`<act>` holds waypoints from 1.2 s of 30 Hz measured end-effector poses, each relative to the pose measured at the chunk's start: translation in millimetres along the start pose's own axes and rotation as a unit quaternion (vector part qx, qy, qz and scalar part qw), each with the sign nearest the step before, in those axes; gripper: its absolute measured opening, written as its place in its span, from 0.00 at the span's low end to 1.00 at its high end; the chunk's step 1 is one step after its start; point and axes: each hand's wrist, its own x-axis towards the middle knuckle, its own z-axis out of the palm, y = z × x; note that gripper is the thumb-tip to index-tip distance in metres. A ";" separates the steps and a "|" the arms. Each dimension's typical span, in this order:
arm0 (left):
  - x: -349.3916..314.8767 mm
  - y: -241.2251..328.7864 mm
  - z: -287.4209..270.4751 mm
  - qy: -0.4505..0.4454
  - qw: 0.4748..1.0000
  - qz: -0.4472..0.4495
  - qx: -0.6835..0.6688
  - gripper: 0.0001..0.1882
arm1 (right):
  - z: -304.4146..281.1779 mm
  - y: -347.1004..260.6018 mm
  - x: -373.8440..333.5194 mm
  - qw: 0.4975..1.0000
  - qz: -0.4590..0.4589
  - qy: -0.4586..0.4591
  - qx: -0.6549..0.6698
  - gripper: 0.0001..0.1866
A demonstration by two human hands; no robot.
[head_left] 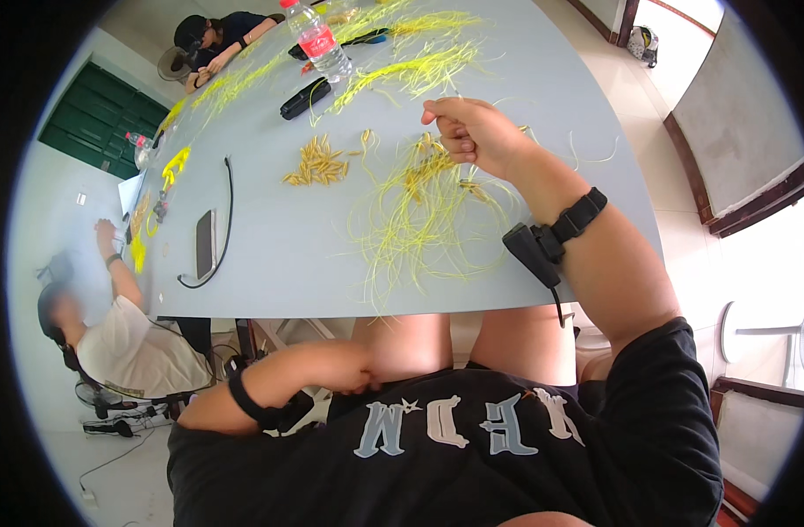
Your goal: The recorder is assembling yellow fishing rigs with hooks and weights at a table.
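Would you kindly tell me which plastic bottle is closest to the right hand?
The bottle at the picture's top, near the yellow strands; the other bottle is well to its left, farther from the right hand.

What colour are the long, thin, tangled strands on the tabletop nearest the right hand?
Bright yellow-green; the thin strands show best in the head view.
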 end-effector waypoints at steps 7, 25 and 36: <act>-80.8 52.3 -87.0 0.453 0.849 0.267 -0.049 0.07 | -5.5 1.8 -0.2 0.993 0.000 0.038 0.110 0.12; -5.7 -1.0 -223.4 0.577 0.782 0.103 0.211 0.06 | 2.9 15.6 9.9 0.921 -0.138 0.196 -0.307 0.23; -14.2 6.8 -217.8 0.577 0.787 0.070 0.206 0.05 | 16.3 13.9 -3.2 0.928 -0.084 0.161 -0.325 0.20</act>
